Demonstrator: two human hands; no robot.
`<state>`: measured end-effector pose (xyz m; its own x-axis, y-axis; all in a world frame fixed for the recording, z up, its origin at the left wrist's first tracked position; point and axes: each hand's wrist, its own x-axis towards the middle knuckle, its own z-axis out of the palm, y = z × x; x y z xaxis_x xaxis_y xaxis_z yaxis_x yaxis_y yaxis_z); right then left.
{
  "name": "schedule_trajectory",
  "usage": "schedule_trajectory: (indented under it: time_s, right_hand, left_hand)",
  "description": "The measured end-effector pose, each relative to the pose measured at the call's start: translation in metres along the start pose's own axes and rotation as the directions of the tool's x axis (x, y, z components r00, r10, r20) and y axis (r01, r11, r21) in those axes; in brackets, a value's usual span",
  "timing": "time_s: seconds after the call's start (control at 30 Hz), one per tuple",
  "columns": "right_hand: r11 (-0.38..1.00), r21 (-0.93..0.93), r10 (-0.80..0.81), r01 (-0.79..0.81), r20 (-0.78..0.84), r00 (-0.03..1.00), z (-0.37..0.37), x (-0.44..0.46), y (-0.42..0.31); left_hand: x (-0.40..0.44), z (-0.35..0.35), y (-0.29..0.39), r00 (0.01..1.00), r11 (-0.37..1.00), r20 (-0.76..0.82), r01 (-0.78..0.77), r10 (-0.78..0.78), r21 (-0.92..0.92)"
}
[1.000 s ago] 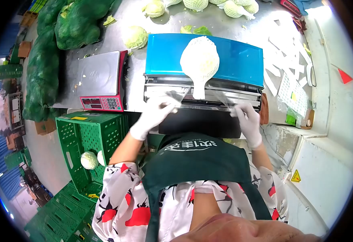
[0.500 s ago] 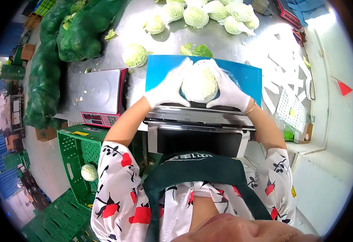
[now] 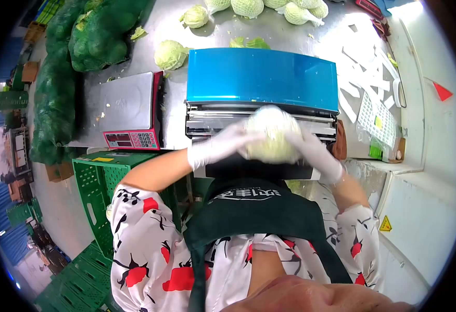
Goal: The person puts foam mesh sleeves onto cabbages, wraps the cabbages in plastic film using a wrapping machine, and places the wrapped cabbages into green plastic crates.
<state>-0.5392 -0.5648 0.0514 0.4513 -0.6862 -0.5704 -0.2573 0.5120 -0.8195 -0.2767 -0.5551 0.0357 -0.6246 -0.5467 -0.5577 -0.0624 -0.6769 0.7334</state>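
A pale green cabbage (image 3: 273, 136), slightly blurred, is held between my two white-gloved hands over the near side of a wrapping machine. My left hand (image 3: 232, 141) presses its left side, and my right hand (image 3: 315, 152) curves round its right side. Some fingertips are smeared by motion. Behind the cabbage are the machine's metal rollers (image 3: 215, 115) and its blue top (image 3: 262, 75). A black plate (image 3: 228, 170) lies below the cabbage, partly hidden by it. The cabbage has a shiny upper surface; whether film covers it all, I cannot tell.
Left of the machine stands a red-edged scale (image 3: 129, 106). A loose cabbage (image 3: 170, 55) and several net-wrapped ones (image 3: 248, 7) lie farther back. Green mesh sacks (image 3: 99, 41) fill the left, above a green crate (image 3: 93, 195). White strips (image 3: 366, 78) lie at right.
Both hands have drawn the cabbage toward my body, off the blue top and past the rollers. The blue top now shows in full. The view has shifted slightly.
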Motion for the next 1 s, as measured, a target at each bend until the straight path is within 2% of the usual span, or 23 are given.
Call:
schedule_trajectory:
  time_s: [0.03,0.1,0.13,0.17,0.23,0.27,0.3,0.37,0.4,0.47,0.53,0.6,0.63,0.67,0.7,0.73,0.77,0.8,0.83,0.9,0.93,0.97,1.0]
  right_hand:
    - [0.997,0.042,0.060,-0.063,0.054,0.997,0.004,-0.017,0.020]
    - [0.968,0.252,-0.031,-0.016,0.181,0.983,0.022,-0.053,0.040]
    - [0.953,0.294,0.010,-0.068,0.194,0.981,0.031,-0.060,0.046]
    - [0.935,0.335,0.050,-0.119,0.210,0.977,0.039,-0.063,0.051]
    - [0.933,0.303,0.142,-0.192,0.180,0.973,0.039,-0.046,0.078]
    - [0.931,0.286,0.186,-0.227,0.164,0.969,0.036,-0.035,0.090]
    - [0.956,0.159,0.225,-0.248,0.145,0.963,0.033,-0.025,0.092]
    - [0.936,0.192,0.242,-0.294,0.253,0.937,0.025,-0.002,0.104]
    - [0.829,0.364,0.306,-0.425,0.342,0.888,0.019,0.008,0.116]
    - [0.470,0.606,0.350,-0.641,0.539,0.766,0.005,0.018,0.133]
    - [0.583,0.573,0.317,-0.577,0.493,0.810,0.001,0.006,0.136]
    - [0.707,0.516,0.281,-0.483,0.422,0.862,-0.004,-0.005,0.152]
    - [0.909,0.275,0.249,-0.313,0.243,0.938,0.002,-0.016,0.150]
    - [0.988,-0.032,0.151,-0.149,0.080,0.985,0.009,-0.031,0.144]
    - [0.935,-0.355,0.004,-0.019,-0.042,0.999,0.015,-0.042,0.142]
    - [0.671,-0.690,-0.454,0.271,-0.092,0.886,0.018,-0.041,0.153]
    - [0.823,-0.533,-0.357,0.199,-0.212,0.910,0.019,-0.045,0.162]
    - [0.930,-0.346,-0.236,0.122,-0.308,0.922,0.020,-0.049,0.170]
    - [0.989,-0.140,-0.097,0.047,-0.376,0.922,0.025,-0.052,0.171]
    - [0.977,0.199,0.157,-0.079,-0.416,0.896,0.026,-0.054,0.146]
    - [0.958,0.269,0.206,-0.104,-0.385,0.900,0.019,-0.056,0.139]
    - [0.932,0.338,0.253,-0.131,-0.349,0.902,0.013,-0.060,0.138]
    - [0.993,0.062,0.116,-0.100,-0.360,0.926,0.007,-0.064,0.162]
  left_hand:
    - [-0.011,0.012,-0.010,0.996,0.995,0.044,0.068,-0.072,0.072]
    - [-0.016,0.030,-0.066,0.997,0.986,0.040,-0.069,0.064,0.152]
    - [-0.020,0.037,-0.073,0.992,0.999,0.125,0.002,-0.008,0.047]
    - [-0.019,0.035,-0.075,0.986,0.993,0.118,0.120,-0.120,0.009]
    - [-0.012,0.033,-0.076,0.935,0.937,0.117,0.344,-0.335,-0.066]
    - [0.001,0.028,-0.102,0.954,0.947,0.082,0.296,-0.288,-0.125]
    - [0.014,0.021,-0.126,0.964,0.944,0.055,0.265,-0.259,-0.198]
    - [0.017,0.012,-0.133,0.960,0.918,0.024,0.273,-0.278,-0.289]
    - [0.015,0.011,-0.137,0.965,0.900,0.046,0.259,-0.259,-0.350]
    - [0.007,0.009,-0.147,0.962,0.860,0.085,0.271,-0.260,-0.434]
    - [-0.007,0.007,-0.151,0.962,0.803,0.130,0.273,-0.241,-0.529]
    - [-0.020,0.010,-0.159,0.992,0.856,0.052,0.124,-0.113,-0.501]
    - [-0.025,0.013,-0.165,0.999,0.874,0.013,0.046,-0.046,-0.483]
    - [-0.027,0.020,-0.172,0.980,0.908,-0.175,0.012,-0.094,-0.418]
    - [-0.031,0.025,-0.178,0.930,1.000,-0.366,-0.011,0.015,0.015]
    - [-0.036,0.027,-0.182,0.858,0.895,-0.475,0.043,0.194,0.443]
    - [-0.041,0.029,-0.186,0.781,0.617,-0.478,0.155,0.402,0.771]
    - [-0.038,0.026,-0.207,0.604,0.474,-0.413,0.065,0.682,0.878]
    - [-0.035,0.032,-0.202,0.581,0.683,-0.498,-0.142,0.643,0.716]
    - [-0.042,0.041,-0.165,0.615,0.958,-0.735,-0.161,0.285,0.237]
    - [-0.036,0.025,-0.181,0.589,0.947,-0.758,-0.298,0.279,0.117]
    - [-0.040,0.024,-0.176,0.628,0.938,-0.732,-0.343,0.263,0.042]
    - [-0.043,0.024,-0.183,0.719,0.964,-0.681,-0.255,0.137,-0.075]
